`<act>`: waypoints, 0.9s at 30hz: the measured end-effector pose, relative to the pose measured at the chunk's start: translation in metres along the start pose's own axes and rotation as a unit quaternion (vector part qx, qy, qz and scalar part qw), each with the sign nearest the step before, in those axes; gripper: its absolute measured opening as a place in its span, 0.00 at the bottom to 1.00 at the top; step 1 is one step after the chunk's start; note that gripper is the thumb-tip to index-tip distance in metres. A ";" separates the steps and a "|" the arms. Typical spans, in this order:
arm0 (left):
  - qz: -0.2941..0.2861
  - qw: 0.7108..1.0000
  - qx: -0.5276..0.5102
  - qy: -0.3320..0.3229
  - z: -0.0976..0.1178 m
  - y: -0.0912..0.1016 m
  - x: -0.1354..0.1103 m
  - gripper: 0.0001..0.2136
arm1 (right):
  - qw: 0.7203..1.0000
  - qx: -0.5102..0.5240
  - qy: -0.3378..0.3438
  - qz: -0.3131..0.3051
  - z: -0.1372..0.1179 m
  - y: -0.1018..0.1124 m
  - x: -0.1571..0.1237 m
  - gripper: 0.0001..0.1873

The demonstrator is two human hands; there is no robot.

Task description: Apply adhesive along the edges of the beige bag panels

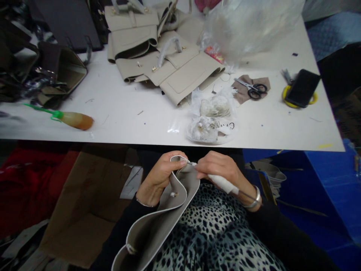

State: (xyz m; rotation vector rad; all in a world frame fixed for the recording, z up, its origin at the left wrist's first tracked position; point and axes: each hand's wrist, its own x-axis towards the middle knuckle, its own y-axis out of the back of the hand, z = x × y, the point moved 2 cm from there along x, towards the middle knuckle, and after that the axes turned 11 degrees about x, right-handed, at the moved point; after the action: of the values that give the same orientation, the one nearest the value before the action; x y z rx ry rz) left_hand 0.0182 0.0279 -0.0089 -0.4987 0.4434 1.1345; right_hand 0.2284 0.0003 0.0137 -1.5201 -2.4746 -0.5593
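Observation:
My left hand (166,169) pinches the upper corner of a beige handbag body (175,205), its thumb on the pale edge. The bag lies open-mouthed and slanting across my lap, and small fittings show on its inner side. Closed around a thin metal tool with a white wrapped grip (223,183), my right hand (218,165) is at the same corner, close to the left thumb. A thin rod sticks out of the wrapped grip toward the right wrist. Fingers hide the exact spot where the tool meets the bag.
On the white table (118,124) are beige handbags (180,71), dark bags (59,67), a green-nozzled bottle (75,119), plastic bags of small parts (210,116), scissors (254,90) and a phone (304,88) on a yellow tape roll. Below stand a cardboard box (79,226) and a blue bin (318,180).

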 end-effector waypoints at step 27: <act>0.280 0.932 0.065 -0.222 0.054 0.062 -0.127 0.11 | 0.900 0.217 -0.110 0.361 -0.027 -0.010 -0.041 0.13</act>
State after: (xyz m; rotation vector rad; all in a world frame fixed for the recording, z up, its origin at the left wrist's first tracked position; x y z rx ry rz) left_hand -0.0803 -0.0137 0.0985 0.0231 0.2633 1.7059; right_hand 0.2371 -0.0484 0.0224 -2.1653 -1.7506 0.2872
